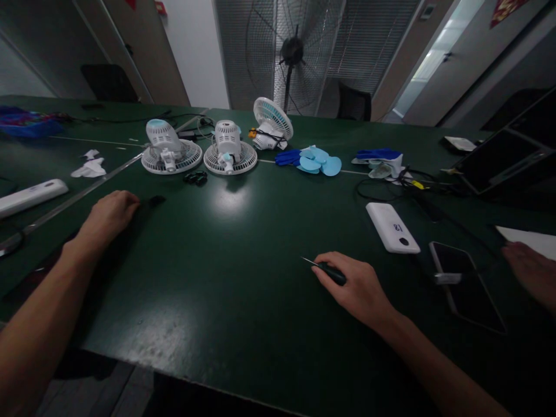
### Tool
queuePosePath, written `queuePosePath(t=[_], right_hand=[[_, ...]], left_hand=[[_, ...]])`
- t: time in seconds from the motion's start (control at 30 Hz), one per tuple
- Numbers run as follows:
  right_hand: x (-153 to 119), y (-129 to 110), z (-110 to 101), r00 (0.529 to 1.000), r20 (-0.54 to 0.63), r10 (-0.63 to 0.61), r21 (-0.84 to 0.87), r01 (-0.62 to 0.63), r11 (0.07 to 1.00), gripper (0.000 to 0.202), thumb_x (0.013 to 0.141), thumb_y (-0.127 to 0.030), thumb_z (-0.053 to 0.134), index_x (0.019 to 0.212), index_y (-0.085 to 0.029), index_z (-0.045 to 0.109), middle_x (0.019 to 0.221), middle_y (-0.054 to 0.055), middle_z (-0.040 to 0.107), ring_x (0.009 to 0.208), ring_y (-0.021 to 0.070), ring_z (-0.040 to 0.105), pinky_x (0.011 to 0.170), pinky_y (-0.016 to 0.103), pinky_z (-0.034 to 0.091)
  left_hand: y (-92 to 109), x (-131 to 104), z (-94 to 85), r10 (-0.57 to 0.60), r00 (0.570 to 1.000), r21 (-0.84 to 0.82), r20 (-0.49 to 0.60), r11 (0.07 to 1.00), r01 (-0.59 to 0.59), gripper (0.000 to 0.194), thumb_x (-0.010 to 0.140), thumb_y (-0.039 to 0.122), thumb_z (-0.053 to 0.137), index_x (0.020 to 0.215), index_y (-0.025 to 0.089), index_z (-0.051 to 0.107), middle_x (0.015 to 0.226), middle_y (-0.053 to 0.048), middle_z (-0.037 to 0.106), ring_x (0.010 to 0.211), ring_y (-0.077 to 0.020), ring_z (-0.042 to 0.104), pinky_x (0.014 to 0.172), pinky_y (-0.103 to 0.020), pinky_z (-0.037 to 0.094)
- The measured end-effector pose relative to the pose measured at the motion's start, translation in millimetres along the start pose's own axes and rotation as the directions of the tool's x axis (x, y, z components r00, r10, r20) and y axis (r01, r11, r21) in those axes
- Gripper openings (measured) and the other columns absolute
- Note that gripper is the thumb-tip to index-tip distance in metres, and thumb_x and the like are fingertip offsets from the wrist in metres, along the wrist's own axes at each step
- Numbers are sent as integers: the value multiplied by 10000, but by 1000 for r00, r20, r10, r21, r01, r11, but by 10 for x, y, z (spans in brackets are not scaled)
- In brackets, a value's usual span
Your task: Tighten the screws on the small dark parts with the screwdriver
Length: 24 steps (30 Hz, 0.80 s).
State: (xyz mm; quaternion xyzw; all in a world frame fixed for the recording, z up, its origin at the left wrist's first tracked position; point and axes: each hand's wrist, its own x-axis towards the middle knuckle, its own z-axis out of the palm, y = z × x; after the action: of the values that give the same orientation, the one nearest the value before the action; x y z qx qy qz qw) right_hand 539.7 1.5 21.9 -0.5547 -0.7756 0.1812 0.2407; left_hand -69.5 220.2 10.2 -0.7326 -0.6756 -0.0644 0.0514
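My right hand point(354, 289) is closed around the dark handle of a screwdriver point(333, 273), its thin metal shaft pointing left just over the green table point(243, 260). At the left, my left hand point(110, 214) rests low over the table with its fingers pinched together. Just beyond those fingertips lies a small black piece point(156, 201); whether they grip it is hard to see. Ahead of my left hand, two white fan heads lie face down, a left one point(169, 152) and a right one point(229, 149). Several small black parts point(195, 178) are beside them.
A third white fan point(271, 124), light-blue fan blades point(319, 161) and blue-and-white gloves point(380, 159) are farther back. At right are a white power bank point(393, 227), a phone point(467, 284), cables and another person's hand point(530, 272). A large floor fan point(292, 51) stands behind the table.
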Motion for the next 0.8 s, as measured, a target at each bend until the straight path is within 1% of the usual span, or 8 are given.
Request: queuePosePath(t=[0.1,0.17,0.23,0.3,0.4,0.53,0.67,0.8], right_hand=[[1,-6,-1,1000,7,3,2,-3,1000,173,1009,-336,574,1136,-261,663,1027,16,729,884,192,713,794,349,575],[2,-2,5,1000,14,4,8,-4,1000,175,1011,-336,577,1147,-261,658,1038,17,726,897,191,709,809,351,573],[1,4,11,1000,13,6,6,-6,1000,172,1010,-336,582,1145,-260,658,1036,19,725,901,194,706,816,354,571],[1,10,15,1000,11,10,0,-10,1000,167,1010,-333,583,1137,-258,659,1029,21,725,898,197,705,814,358,570],[0,17,17,1000,12,13,-2,-13,1000,163,1008,-326,583,1136,-261,659,1030,19,726,896,196,704,806,356,568],[2,27,21,1000,0,5,-7,-5,1000,163,1006,-327,582,1132,-264,663,1030,15,731,895,196,708,805,352,566],[7,34,24,1000,-2,1,-10,-1,1000,169,1001,-333,590,1133,-262,666,1031,14,732,895,196,712,803,353,570],[11,19,21,1000,-5,-7,-11,7,1000,169,1003,-328,585,1135,-262,666,1032,16,733,894,197,714,816,362,573]], left_hand=[[70,-19,-30,-56,998,-44,-39,998,55,368,915,328,527,1189,121,660,1103,-127,675,989,-274,642,917,-388,521],[161,-56,-73,-62,986,-78,-154,996,50,399,933,325,513,1256,137,653,1087,-110,681,952,-254,653,909,-372,525],[263,-91,-117,-88,955,-180,-283,983,37,409,958,339,495,1288,165,663,1088,-92,684,905,-222,670,892,-344,533],[352,-110,-148,-173,929,-340,-328,939,55,392,957,343,512,1267,182,689,1046,-72,703,864,-196,695,852,-310,546],[449,-109,-161,-297,911,-555,-286,826,95,389,912,314,580,1256,179,703,974,-53,733,888,-193,728,826,-279,562],[542,-109,-160,-307,914,-685,-266,727,44,455,881,310,618,1298,141,684,1057,-82,738,906,-194,734,845,-294,582],[590,-118,-152,-354,911,-682,-212,721,122,459,858,376,674,1258,157,724,1022,-83,755,967,-232,730,966,-378,559],[560,-102,-106,-350,910,-643,-221,754,134,512,821,416,725,1260,153,723,1061,-99,754,960,-245,732,944,-384,575]])
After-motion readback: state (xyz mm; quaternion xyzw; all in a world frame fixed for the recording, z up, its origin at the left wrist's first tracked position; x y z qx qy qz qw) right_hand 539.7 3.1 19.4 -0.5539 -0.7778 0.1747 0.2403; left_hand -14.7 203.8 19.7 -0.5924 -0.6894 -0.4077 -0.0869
